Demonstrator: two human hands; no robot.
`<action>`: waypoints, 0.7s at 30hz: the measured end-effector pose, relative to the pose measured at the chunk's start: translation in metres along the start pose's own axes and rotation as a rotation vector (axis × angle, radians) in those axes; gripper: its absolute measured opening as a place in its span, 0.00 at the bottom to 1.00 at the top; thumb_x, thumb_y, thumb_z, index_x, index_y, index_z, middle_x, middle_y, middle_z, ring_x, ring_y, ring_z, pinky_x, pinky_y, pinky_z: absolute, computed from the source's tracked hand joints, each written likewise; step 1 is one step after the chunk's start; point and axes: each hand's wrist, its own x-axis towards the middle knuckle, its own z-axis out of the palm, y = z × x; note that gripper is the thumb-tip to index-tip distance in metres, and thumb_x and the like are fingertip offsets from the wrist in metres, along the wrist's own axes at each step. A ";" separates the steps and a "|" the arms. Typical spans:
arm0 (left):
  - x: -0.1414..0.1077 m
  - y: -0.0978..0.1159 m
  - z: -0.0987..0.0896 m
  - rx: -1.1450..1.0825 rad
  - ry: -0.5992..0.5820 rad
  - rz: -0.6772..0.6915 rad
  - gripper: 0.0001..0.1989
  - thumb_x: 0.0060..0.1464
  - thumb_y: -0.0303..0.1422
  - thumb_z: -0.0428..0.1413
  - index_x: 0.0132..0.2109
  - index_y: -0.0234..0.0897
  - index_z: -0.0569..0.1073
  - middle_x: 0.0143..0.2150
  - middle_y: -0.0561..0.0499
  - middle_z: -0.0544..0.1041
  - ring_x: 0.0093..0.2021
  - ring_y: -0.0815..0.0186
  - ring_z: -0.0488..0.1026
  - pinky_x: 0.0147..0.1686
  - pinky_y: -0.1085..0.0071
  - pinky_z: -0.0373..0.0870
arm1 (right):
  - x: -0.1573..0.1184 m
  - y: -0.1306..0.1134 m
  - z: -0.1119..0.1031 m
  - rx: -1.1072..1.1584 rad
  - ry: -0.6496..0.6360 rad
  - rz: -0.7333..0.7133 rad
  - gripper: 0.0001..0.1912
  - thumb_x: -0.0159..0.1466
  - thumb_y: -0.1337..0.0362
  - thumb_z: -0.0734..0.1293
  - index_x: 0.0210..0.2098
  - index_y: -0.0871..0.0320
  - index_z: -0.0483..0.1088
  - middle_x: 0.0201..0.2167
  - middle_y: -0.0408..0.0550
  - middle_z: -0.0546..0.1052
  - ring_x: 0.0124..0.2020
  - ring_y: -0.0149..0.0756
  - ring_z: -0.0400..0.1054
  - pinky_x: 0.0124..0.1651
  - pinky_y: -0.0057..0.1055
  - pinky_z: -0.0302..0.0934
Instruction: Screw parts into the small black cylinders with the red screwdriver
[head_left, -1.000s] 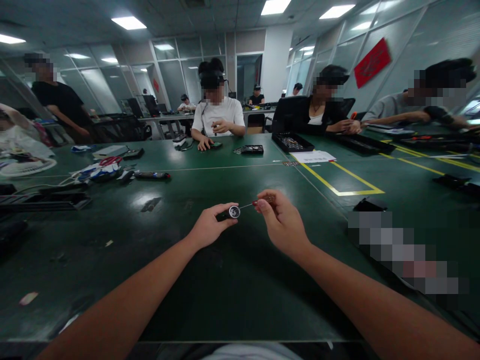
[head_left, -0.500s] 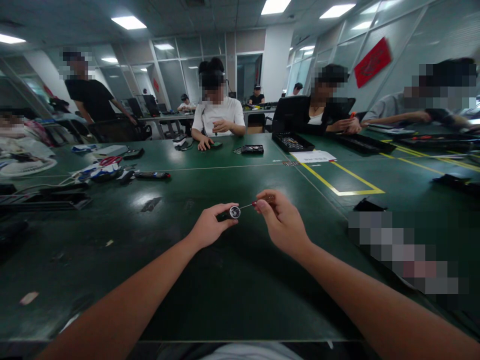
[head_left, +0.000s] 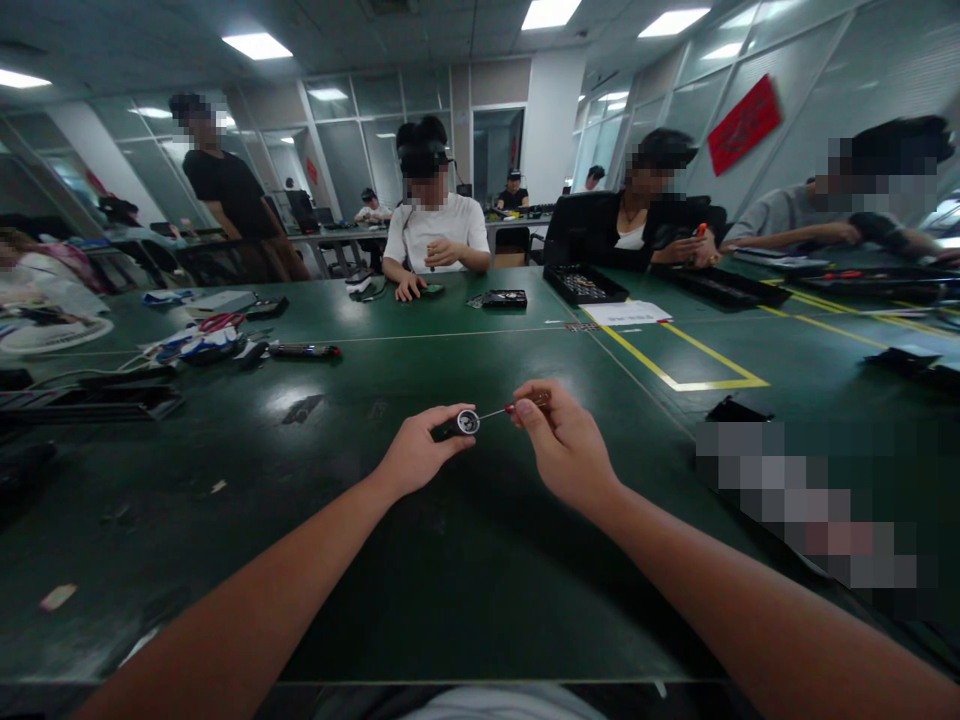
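My left hand [head_left: 420, 452] is closed around a small black cylinder [head_left: 468, 422], pinching it between thumb and fingers. Its round end has a bright silver rim and faces me; what lies inside that rim is too small to make out. In my right hand [head_left: 568, 440] is a screwdriver [head_left: 538, 400] with a reddish-brown, see-through handle, gripped by thumb and fingers. Its thin metal shaft points left and reaches the cylinder's rim; whether the tip touches it I cannot tell. Both hands are raised over the green table [head_left: 480, 580].
Red-handled scissors [head_left: 222, 321], cables and a dark pen-shaped tool [head_left: 306, 351] lie at the left. A black tray of small parts [head_left: 585, 283] stands at the back beside a white paper [head_left: 627, 313]. Yellow tape [head_left: 720, 385] marks the right. Several people sit around the table.
My hands keep their hold, with the cylinder shifted very slightly up and left. A standing person in black at the far left has moved to the right.
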 end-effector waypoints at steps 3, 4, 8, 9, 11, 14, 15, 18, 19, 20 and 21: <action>0.000 -0.001 0.000 -0.005 0.001 0.006 0.22 0.55 0.31 0.64 0.57 0.45 0.76 0.57 0.49 0.77 0.60 0.56 0.71 0.65 0.54 0.61 | -0.001 0.000 0.000 0.001 0.002 0.001 0.08 0.72 0.58 0.60 0.46 0.53 0.68 0.35 0.46 0.78 0.37 0.37 0.74 0.41 0.36 0.65; 0.000 -0.001 0.000 -0.003 -0.001 0.008 0.22 0.55 0.31 0.64 0.57 0.45 0.76 0.57 0.49 0.78 0.60 0.56 0.71 0.65 0.54 0.61 | -0.001 -0.001 0.000 0.004 -0.001 0.002 0.08 0.72 0.58 0.60 0.46 0.53 0.68 0.35 0.46 0.78 0.36 0.37 0.74 0.40 0.35 0.65; 0.000 -0.001 0.001 0.008 -0.004 0.021 0.22 0.55 0.31 0.65 0.57 0.45 0.76 0.55 0.48 0.79 0.57 0.57 0.73 0.63 0.54 0.63 | -0.001 -0.002 -0.002 0.040 -0.037 -0.008 0.13 0.72 0.53 0.59 0.44 0.53 0.70 0.29 0.43 0.75 0.31 0.35 0.71 0.36 0.33 0.63; 0.000 -0.001 0.001 0.011 -0.003 0.025 0.22 0.55 0.31 0.65 0.57 0.44 0.77 0.54 0.48 0.79 0.57 0.57 0.73 0.63 0.55 0.63 | -0.001 -0.003 -0.002 0.052 -0.032 -0.012 0.15 0.73 0.52 0.58 0.43 0.53 0.71 0.27 0.43 0.74 0.29 0.35 0.70 0.34 0.32 0.62; 0.000 0.000 0.002 0.016 0.003 0.036 0.22 0.54 0.29 0.65 0.56 0.43 0.77 0.53 0.48 0.79 0.56 0.57 0.74 0.62 0.56 0.64 | -0.001 -0.004 -0.001 0.052 0.002 -0.016 0.20 0.74 0.50 0.56 0.40 0.54 0.73 0.26 0.43 0.73 0.27 0.34 0.69 0.32 0.32 0.60; 0.001 0.000 0.002 0.020 0.007 0.042 0.22 0.52 0.26 0.66 0.55 0.42 0.78 0.52 0.48 0.80 0.54 0.58 0.75 0.60 0.58 0.65 | 0.000 -0.004 -0.001 -0.006 0.046 -0.007 0.18 0.73 0.52 0.57 0.41 0.55 0.74 0.26 0.43 0.74 0.27 0.34 0.68 0.31 0.31 0.59; 0.001 0.000 0.002 0.018 0.007 0.042 0.22 0.52 0.26 0.66 0.54 0.42 0.78 0.52 0.48 0.80 0.54 0.58 0.75 0.60 0.58 0.66 | 0.000 -0.003 -0.001 -0.022 0.051 -0.005 0.17 0.73 0.53 0.58 0.43 0.55 0.74 0.27 0.43 0.75 0.27 0.34 0.68 0.31 0.31 0.59; 0.002 0.000 0.001 0.014 0.012 0.049 0.22 0.53 0.26 0.66 0.55 0.42 0.78 0.52 0.49 0.80 0.54 0.59 0.75 0.60 0.59 0.65 | 0.001 -0.001 -0.002 -0.026 0.039 -0.016 0.12 0.73 0.58 0.58 0.47 0.55 0.71 0.33 0.44 0.77 0.31 0.35 0.70 0.35 0.31 0.62; 0.002 -0.001 0.001 0.018 0.013 0.054 0.22 0.53 0.26 0.65 0.55 0.43 0.78 0.52 0.49 0.80 0.55 0.59 0.75 0.60 0.60 0.65 | 0.001 0.000 -0.002 -0.019 0.026 -0.024 0.11 0.73 0.59 0.58 0.46 0.55 0.70 0.34 0.45 0.77 0.33 0.35 0.71 0.37 0.32 0.62; 0.002 -0.001 0.001 0.022 0.014 0.059 0.21 0.53 0.26 0.65 0.55 0.43 0.78 0.52 0.49 0.80 0.54 0.59 0.75 0.60 0.60 0.65 | 0.001 0.000 -0.002 -0.014 0.012 -0.032 0.11 0.72 0.60 0.58 0.44 0.55 0.70 0.35 0.45 0.77 0.35 0.36 0.72 0.39 0.32 0.63; 0.001 -0.002 0.001 0.029 0.013 0.063 0.21 0.53 0.26 0.66 0.55 0.43 0.78 0.52 0.49 0.80 0.54 0.59 0.75 0.60 0.60 0.65 | 0.001 -0.001 -0.002 -0.013 0.001 -0.036 0.11 0.72 0.61 0.58 0.43 0.55 0.71 0.35 0.45 0.77 0.36 0.36 0.72 0.39 0.32 0.63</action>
